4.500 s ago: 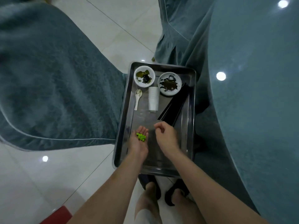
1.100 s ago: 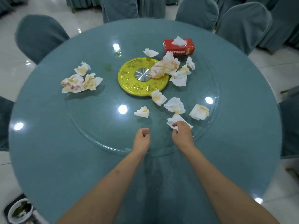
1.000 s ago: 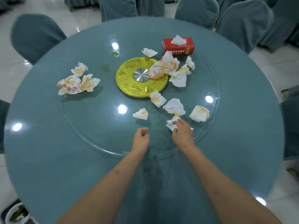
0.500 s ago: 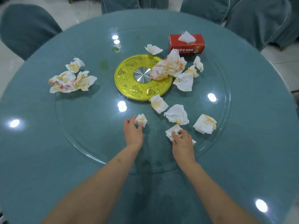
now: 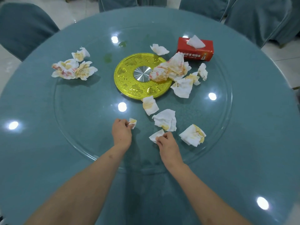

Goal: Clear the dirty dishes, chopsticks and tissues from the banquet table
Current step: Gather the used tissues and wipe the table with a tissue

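Both hands are reaching over the round teal bench (image 5: 48,143) onto its glass turntable (image 5: 81,119). The left hand (image 5: 122,132) is pinching a small stained tissue (image 5: 133,122) between its curled fingers, at about 6 o'clock from the gold centre disc (image 5: 129,82). The right hand (image 5: 167,143) is pinching the edge of a folded tissue (image 5: 155,135), just toward 5 o'clock from the disc. More crumpled tissues are lying nearby: one (image 5: 165,120) just at 12 o'clock from the right hand, one (image 5: 192,134) at its 3 o'clock, and one (image 5: 150,105) touching the disc's near rim. A stained heap (image 5: 170,69) is resting on the disc's 3 o'clock side, with further tissues (image 5: 183,87) spilling beside it. Another cluster (image 5: 73,67) is lying at 9 o'clock from the disc. A red tissue box (image 5: 195,51) is sitting at 2 o'clock. Covered chairs (image 5: 24,26) are standing around the bench.
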Action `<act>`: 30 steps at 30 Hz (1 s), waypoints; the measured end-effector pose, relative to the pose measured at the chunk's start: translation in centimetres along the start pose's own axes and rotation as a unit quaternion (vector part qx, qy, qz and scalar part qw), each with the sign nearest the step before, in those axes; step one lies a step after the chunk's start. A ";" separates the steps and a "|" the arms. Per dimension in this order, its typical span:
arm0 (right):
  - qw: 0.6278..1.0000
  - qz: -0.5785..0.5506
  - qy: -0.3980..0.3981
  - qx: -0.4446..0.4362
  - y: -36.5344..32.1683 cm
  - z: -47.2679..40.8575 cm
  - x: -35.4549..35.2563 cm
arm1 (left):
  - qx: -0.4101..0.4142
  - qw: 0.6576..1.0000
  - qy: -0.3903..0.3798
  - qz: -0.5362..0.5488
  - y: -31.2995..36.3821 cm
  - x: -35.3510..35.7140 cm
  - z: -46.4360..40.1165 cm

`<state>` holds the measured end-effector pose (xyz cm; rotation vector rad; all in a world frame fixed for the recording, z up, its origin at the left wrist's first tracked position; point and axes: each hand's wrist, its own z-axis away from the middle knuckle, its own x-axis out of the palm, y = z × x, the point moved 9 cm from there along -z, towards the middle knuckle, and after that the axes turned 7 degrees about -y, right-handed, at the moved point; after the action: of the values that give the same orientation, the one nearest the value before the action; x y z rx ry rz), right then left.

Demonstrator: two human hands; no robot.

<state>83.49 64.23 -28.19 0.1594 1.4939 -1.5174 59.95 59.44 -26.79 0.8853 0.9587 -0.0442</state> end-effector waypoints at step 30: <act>0.987 0.124 0.067 -0.077 -0.5 1.9 -0.1 | 0.069 0.996 -0.056 0.027 2.8 3.2 2.6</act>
<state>84.18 62.61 -27.30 0.3477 1.6259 -1.2079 64.76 60.60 -26.65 1.0243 0.8347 -0.1132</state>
